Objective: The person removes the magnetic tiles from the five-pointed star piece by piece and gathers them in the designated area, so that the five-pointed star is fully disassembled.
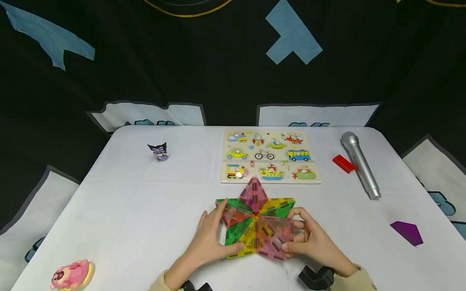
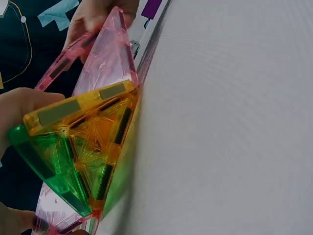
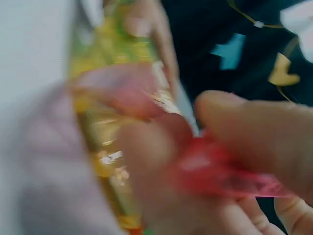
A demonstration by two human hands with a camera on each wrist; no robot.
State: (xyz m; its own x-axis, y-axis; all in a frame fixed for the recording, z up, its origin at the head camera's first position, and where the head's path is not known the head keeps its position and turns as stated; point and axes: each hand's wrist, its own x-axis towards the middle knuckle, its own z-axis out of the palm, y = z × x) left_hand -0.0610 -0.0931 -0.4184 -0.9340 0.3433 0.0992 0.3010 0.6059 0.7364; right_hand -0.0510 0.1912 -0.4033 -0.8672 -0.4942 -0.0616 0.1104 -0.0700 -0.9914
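A flat, star-like build of translucent magnetic tiles [image 1: 242,234] in green, yellow, red and pink lies on the white table. My left hand [image 1: 209,236] holds its left side, thumb on the near yellow tile and fingers by the red one. With thumb and fingers, my right hand [image 1: 309,238] pinches a pink tile [image 1: 274,248] at the near right. That held piece [image 3: 210,166] looks reddish and blurred in the right wrist view. Yellow and green tiles [image 2: 80,112] stand tilted up near the left thumb in the left wrist view. A pink diamond-shaped tile [image 1: 253,195] points away at the far side.
Behind the build lies a wooden vehicle puzzle board [image 1: 271,157]. To the right are a silver microphone [image 1: 361,165], a red block [image 1: 344,163] and a purple tile [image 1: 407,232]. A small dark figurine [image 1: 159,152] and a pink toy [image 1: 73,275] sit on the left.
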